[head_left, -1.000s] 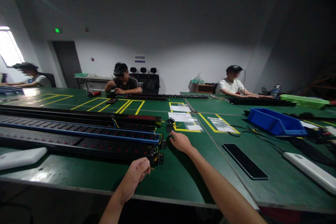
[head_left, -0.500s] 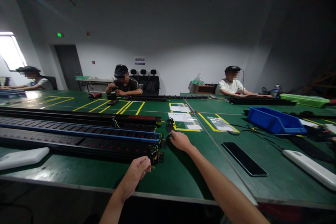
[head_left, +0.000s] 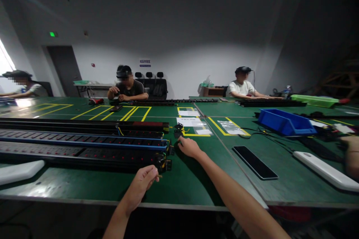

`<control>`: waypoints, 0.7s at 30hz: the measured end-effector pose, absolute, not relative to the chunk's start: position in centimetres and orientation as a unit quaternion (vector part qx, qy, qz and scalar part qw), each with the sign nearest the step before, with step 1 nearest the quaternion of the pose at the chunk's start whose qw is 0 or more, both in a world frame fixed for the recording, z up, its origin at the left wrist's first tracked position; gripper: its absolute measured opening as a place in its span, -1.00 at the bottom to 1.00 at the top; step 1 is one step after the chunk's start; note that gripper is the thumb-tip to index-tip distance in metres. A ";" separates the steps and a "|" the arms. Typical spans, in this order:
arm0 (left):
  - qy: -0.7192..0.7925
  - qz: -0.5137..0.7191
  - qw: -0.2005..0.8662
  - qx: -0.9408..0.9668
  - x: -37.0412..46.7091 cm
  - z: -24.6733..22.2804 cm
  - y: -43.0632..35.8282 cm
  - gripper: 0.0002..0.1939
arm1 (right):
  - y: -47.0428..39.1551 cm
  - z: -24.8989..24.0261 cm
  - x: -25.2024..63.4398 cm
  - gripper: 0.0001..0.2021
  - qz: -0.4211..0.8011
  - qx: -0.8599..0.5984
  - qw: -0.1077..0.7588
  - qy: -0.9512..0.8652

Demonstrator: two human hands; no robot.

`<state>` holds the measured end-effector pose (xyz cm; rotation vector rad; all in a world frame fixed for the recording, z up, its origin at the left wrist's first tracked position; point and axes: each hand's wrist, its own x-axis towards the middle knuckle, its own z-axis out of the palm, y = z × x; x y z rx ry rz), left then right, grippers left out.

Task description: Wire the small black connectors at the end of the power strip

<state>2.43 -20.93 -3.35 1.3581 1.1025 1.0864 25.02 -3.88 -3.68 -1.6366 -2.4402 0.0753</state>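
My left hand (head_left: 143,182) is closed in a pinch above the table's near edge. From its fingertips sticks out a small, thin brass-coloured piece (head_left: 159,176), too small to name. My right hand (head_left: 190,147) reaches further out with curled fingers, just below a black slotted end piece with yellow wires (head_left: 178,130). What those fingertips grip, if anything, is hidden. Left of the hands lie long black power strips (head_left: 112,155) with rows of reddish spots, a blue edge and loose wires at their right ends.
On the green table (head_left: 179,186) lie a dark phone (head_left: 255,162), white slabs (head_left: 325,170) (head_left: 21,171), a blue bin (head_left: 286,122), cables and plastic bags (head_left: 231,127). A co-worker's arm (head_left: 352,155) shows at the right edge. Several people sit across the table.
The view has turned slightly right, so the scene sits a little further left. Another person's arm has come in at the right edge. Both my hands keep nearly the same pose.
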 end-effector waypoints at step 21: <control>0.450 0.451 0.520 0.569 2.4 -3.4 -20.9 -0.45 | -3.6 -3.8 25.3 -0.68 0.024 -0.556 0.099 -0.825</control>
